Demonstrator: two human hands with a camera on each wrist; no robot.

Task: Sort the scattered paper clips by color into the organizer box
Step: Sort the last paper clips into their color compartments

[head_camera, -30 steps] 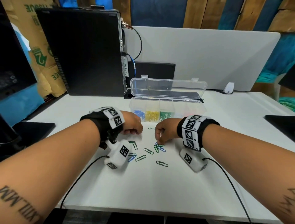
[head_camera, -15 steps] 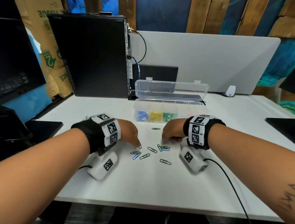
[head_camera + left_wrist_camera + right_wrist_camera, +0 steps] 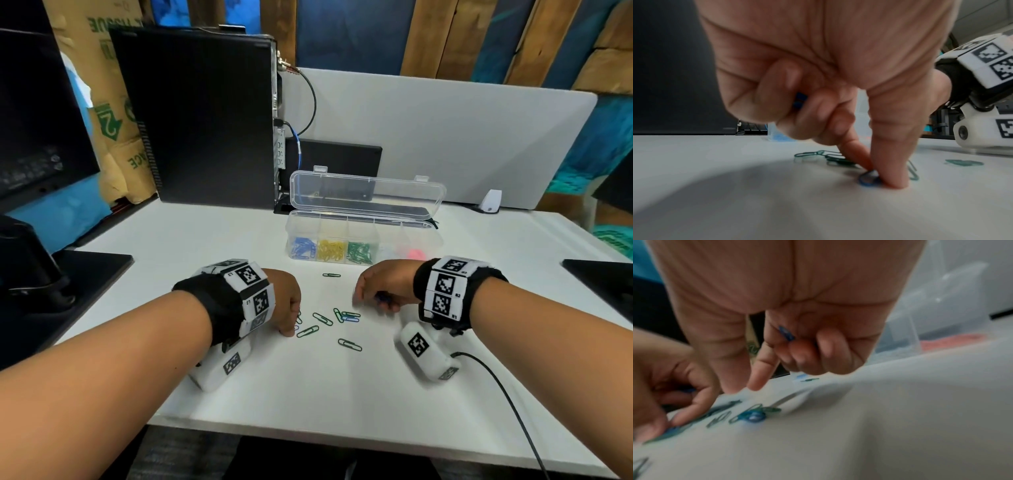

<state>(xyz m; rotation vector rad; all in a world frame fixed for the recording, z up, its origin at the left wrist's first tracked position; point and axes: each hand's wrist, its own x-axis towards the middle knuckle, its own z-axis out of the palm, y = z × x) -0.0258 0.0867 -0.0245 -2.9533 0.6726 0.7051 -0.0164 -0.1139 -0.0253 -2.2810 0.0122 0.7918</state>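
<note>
**Both hands drop onto the clip scatter**

Lowered since a second ago, the left hand (image 3: 818, 73) pinches a blue wire paper clip (image 3: 867, 179) on the white desk (image 3: 308, 394), blue clips clenched in its curled grip; right hand (image 3: 787, 318) likewise grasps blue clips; clear compartmented organizer box (image 3: 433, 240) waits behind

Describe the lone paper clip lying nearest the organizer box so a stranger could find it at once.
Start at the clear organizer box with its lid open at the back of the white table. Just in front of its green compartment lies a single green paper clip, lengthwise to the box. Unlike the cluster of clips nearer the person, between the hands, it lies alone.
</note>
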